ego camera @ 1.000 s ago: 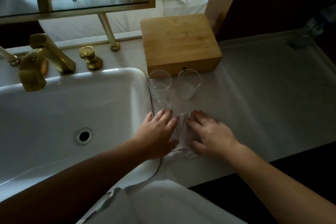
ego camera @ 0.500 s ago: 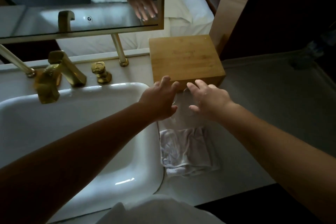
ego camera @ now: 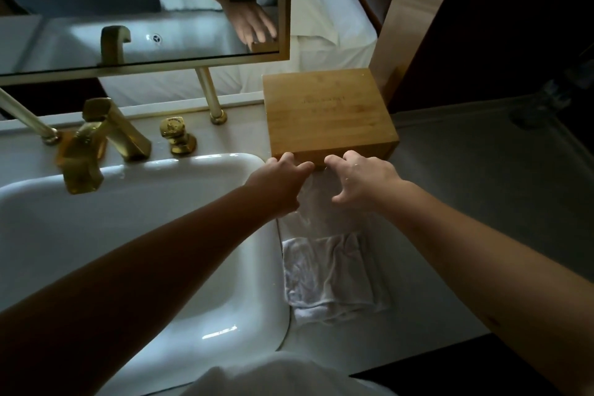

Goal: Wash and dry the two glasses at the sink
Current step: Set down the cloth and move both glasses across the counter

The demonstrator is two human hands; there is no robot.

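Both hands reach to the near edge of the wooden box [ego camera: 328,116], left hand [ego camera: 283,185] and right hand [ego camera: 363,182] with fingers curled over the two glasses [ego camera: 310,202], mostly hidden beneath them on the worktop [ego camera: 466,202], whether gripped I cannot tell, the white cloth [ego camera: 331,276] lying nearer.

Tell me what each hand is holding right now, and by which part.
Cannot be told for certain. Left hand and right hand curl over the two glasses in front of the wooden box, apparently at the rims; the hands hide any contact.

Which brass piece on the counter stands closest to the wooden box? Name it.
The mirror's right leg: its round foot stands just left of the wooden box. The knob and faucet sit farther left.
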